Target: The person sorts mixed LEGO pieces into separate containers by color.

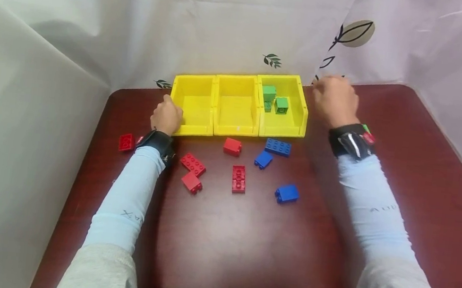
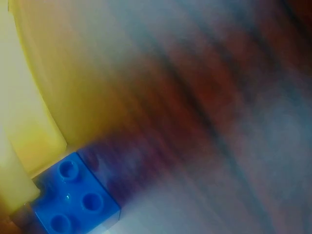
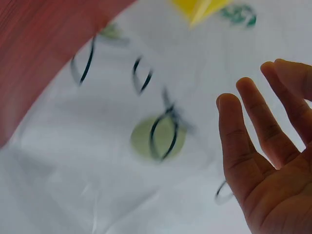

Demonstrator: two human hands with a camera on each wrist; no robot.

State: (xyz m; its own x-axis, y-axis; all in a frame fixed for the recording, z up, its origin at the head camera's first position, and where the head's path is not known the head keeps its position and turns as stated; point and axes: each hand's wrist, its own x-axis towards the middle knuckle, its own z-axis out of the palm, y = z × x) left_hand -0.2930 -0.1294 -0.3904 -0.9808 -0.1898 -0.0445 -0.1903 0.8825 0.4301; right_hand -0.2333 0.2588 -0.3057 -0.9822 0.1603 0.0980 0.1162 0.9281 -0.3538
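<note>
My left hand [image 1: 167, 115] is at the left front corner of the left yellow bin [image 1: 191, 129], its fingers bent and mostly hidden from the head view. The left wrist view has a blue toy brick [image 2: 75, 200] with round studs close against the yellow bin wall [image 2: 29, 97]; I cannot tell whether my left hand grips it. My right hand [image 1: 336, 101] is raised past the right end of the bins. Its fingers [image 3: 231, 126] are spread and hold nothing in the right wrist view. Two green brick pieces [image 1: 281, 105] sit in the right bin [image 1: 282, 132].
Red bricks [image 1: 239, 179], [image 1: 232, 146] and blue bricks [image 1: 287, 194], [image 1: 277, 147] lie scattered in front of the bins. Another red brick [image 1: 126, 142] lies left of my left wrist. A patterned white sheet [image 1: 227, 29] hangs behind the dark red table [image 1: 252, 260].
</note>
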